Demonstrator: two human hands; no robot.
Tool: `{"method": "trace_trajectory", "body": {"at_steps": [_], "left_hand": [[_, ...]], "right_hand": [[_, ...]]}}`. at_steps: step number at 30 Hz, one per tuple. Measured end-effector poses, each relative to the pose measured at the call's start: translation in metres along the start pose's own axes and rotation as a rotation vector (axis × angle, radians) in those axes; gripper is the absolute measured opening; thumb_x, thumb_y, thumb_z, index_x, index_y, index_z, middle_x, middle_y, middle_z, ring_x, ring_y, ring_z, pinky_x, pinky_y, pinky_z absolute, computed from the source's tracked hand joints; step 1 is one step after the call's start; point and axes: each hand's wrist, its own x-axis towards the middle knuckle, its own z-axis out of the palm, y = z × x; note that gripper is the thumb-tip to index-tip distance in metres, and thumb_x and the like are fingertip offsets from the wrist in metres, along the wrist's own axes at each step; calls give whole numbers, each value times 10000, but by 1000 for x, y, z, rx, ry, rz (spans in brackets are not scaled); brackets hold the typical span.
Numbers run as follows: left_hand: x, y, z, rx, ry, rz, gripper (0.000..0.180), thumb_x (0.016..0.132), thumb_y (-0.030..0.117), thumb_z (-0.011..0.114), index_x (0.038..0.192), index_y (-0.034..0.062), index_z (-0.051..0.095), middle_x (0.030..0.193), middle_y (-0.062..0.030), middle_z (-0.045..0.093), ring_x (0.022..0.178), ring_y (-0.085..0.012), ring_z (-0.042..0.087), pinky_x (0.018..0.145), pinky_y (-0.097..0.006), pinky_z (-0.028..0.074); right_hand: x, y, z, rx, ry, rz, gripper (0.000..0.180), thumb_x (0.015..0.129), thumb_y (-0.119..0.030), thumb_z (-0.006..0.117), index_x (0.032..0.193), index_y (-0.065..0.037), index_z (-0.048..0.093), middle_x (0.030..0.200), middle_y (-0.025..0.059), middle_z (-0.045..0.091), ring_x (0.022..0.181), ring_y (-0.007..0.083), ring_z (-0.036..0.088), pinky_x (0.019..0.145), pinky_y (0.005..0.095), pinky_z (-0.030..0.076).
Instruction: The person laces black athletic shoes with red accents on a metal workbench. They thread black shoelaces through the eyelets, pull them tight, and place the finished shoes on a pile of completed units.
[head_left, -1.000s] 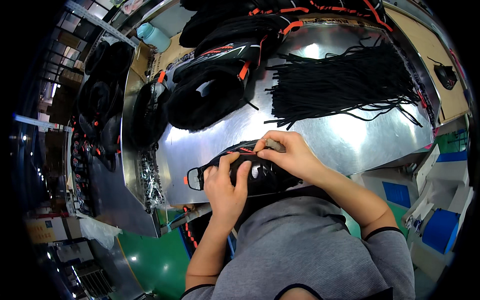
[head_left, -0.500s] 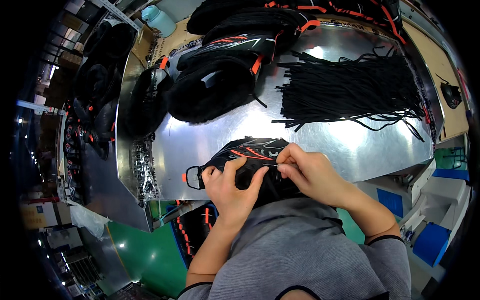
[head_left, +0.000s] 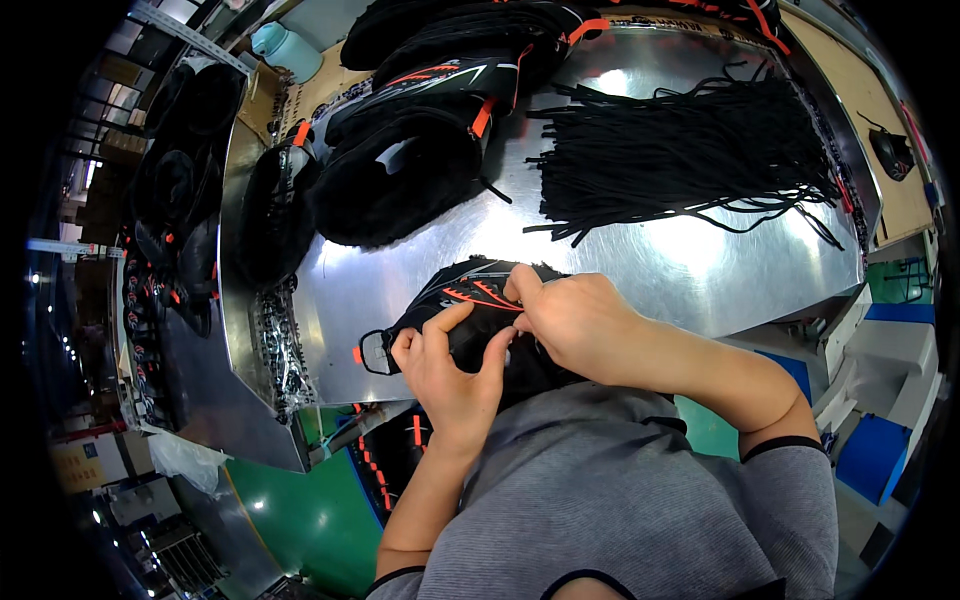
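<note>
- Shoe upper (head_left: pixel 478 288), black with red-orange and grey line markings, lies on the near edge of the metal desk (head_left: pixel 335 310), right in front of the person; an orange tab (head_left: pixel 357 355) sticks out at its left end, beside a black loop.
- The left hand (head_left: pixel 445 368) rests on the near side of the upper, partly open: thumb and index finger are spread in a wide V, and the fingertips press on the black material.
- The right hand (head_left: pixel 575 318) is bent over the right part of the upper, fingers curled and thumb tucked in, its fingertips close to the left thumb; I cannot tell whether it pinches anything small.
- Further back on the desk, to the right, a thick bundle of black laces (head_left: pixel 685 160) is spread out flat, with loose ends straggling at both sides.
- To the left of the laces, a fuzzy-lined black upper (head_left: pixel 400 185) with an orange tab lies at the front of a row of similar ones; another black upper (head_left: pixel 272 220) lies beside it, at the desk's left side.
- A light blue jug (head_left: pixel 287 52) stands behind, near the upper left corner.
- Below, to the left, a clear plastic bag (head_left: pixel 190 462) hangs over the green floor (head_left: pixel 315 510).
</note>
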Motion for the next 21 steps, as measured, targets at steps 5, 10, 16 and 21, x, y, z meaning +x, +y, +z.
{"method": "trace_trajectory", "body": {"at_steps": [5,10,16,21], "left_hand": [[1,1,6,101,23,49,494,632,178,949,1027,75,672,990,-16,680,949,-258,515,923,-385,381],[2,2,7,117,31,38,493,628,188,954,1017,80,671,984,-10,678,960,-258,512,923,-381,375],[2,3,6,111,21,54,485,639,188,950,1019,75,670,981,-16,679,953,-247,519,919,-374,370],[-1,4,4,107,18,36,485,646,184,946,1028,69,670,979,-18,679,954,-246,525,926,-375,365]], "right_hand": [[-8,2,-4,6,32,-26,275,855,-76,666,1050,45,515,718,168,684,687,354,702,578,431,530],[-28,-4,-23,18,92,3,253,872,-72,667,1039,49,522,697,174,679,676,356,704,569,439,537],[-30,-1,-18,76,133,2,221,941,-124,641,1060,28,533,686,170,670,676,359,701,596,435,540],[-24,3,-12,89,119,10,227,941,-121,640,1082,25,538,721,170,682,685,366,699,607,435,542]]}}
